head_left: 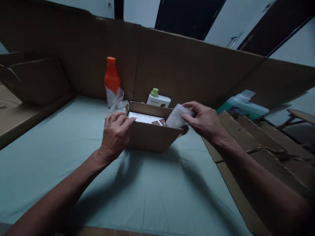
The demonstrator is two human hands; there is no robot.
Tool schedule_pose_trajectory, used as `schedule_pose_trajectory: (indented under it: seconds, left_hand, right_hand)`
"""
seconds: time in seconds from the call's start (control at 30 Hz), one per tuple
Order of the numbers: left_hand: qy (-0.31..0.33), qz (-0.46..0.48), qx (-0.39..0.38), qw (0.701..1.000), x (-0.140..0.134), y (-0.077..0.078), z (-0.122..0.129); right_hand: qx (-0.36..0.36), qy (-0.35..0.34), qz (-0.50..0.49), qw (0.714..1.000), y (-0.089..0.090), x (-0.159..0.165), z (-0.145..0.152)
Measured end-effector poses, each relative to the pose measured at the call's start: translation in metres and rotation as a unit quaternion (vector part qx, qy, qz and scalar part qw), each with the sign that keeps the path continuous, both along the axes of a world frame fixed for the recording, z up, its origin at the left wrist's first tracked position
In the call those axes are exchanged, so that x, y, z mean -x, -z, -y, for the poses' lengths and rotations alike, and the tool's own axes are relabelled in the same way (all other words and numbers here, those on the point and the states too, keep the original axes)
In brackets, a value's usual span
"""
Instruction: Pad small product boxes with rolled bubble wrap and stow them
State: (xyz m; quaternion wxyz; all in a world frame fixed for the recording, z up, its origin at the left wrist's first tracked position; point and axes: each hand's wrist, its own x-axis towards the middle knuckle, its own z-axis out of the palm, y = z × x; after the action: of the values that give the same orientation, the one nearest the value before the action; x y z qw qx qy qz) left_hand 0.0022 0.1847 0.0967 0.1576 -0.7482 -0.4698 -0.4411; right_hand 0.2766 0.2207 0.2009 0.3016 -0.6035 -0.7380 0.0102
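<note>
An open cardboard box (149,139) stands on the pale green cloth. Inside it lies a white carton (145,118) with brown marks at its right end. My left hand (116,132) grips the box at its left end, fingers bent over the rim; the thumb is hardly visible. My right hand (203,118) pinches a translucent piece of bubble wrap (177,116) between thumb and fingers. The wrap's lower end sits within the right end of the box, beside the carton.
Behind the box are an orange-capped bottle (112,78) partly in white wrap and a white bottle (158,100) with a green cap. Tall cardboard walls (172,62) enclose the back. A teal bottle (242,105) and cardboard flaps (236,131) lie at right.
</note>
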Motion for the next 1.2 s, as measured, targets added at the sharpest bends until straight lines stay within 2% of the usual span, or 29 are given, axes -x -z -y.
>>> schedule_pose_trajectory:
  seconds: [0.03,0.1,0.17,0.23,0.37,0.53,0.67,0.73,0.77,0.83,0.9,0.93,1.0,1.1,1.13,1.2]
  left_hand:
    - [0.0,0.002,-0.008,1.0,-0.001,0.0,-0.001]
    - [0.001,0.005,-0.019,1.0,-0.001,-0.001,-0.002]
    - [0.003,0.008,-0.031,0.999,-0.002,-0.002,-0.003]
    - [0.002,0.01,-0.043,0.999,-0.002,-0.002,-0.004]
    - [-0.001,0.003,-0.059,0.998,-0.001,0.0,-0.003]
    - [0.003,0.005,-0.066,0.998,0.0,0.001,-0.002]
    - [0.005,0.001,-0.06,0.998,-0.001,0.0,-0.006]
    - [0.009,0.015,-0.055,0.998,-0.001,0.0,-0.005]
    - [0.011,0.031,-0.052,0.998,0.0,0.001,-0.003]
    - [0.02,0.082,-0.035,0.996,0.006,0.006,0.002]
    - [0.032,0.144,0.016,0.989,0.015,0.018,0.01]
    - [0.039,0.176,0.06,0.982,0.021,0.026,0.012]
    - [0.05,0.241,0.166,0.955,0.03,0.045,0.014]
    - [0.078,0.33,0.302,0.891,0.033,0.065,0.007]
    - [0.098,0.351,0.331,0.87,0.03,0.067,0.002]
    - [0.138,0.38,0.367,0.838,0.018,0.066,-0.006]
  right_hand:
    - [-0.001,0.05,0.1,0.994,0.001,0.003,-0.004]
    - [0.029,0.113,0.259,0.959,0.0,0.012,-0.007]
    - [0.091,0.118,0.347,0.926,-0.003,0.023,-0.009]
    - [0.144,0.101,0.38,0.908,-0.005,0.033,-0.015]
    - [0.21,0.076,0.351,0.909,-0.001,0.046,-0.034]
    - [0.25,0.055,0.321,0.912,0.009,0.053,-0.044]
    - [0.27,0.038,0.307,0.912,0.003,0.046,-0.042]
    - [0.239,0.035,0.277,0.93,-0.003,0.033,-0.034]
    - [0.195,0.033,0.245,0.949,-0.006,0.024,-0.026]
    - [0.063,0.032,0.15,0.986,-0.005,0.0,-0.004]
    - [-0.055,0.038,0.039,0.997,0.01,-0.025,0.022]
    - [-0.076,0.044,-0.011,0.996,0.023,-0.037,0.033]
    - [-0.034,0.041,-0.088,0.995,0.058,-0.049,0.046]
    - [0.095,-0.017,-0.143,0.985,0.11,-0.035,0.042]
    - [0.127,-0.031,-0.154,0.979,0.121,-0.025,0.035]
    - [0.158,-0.035,-0.17,0.972,0.13,-0.006,0.022]
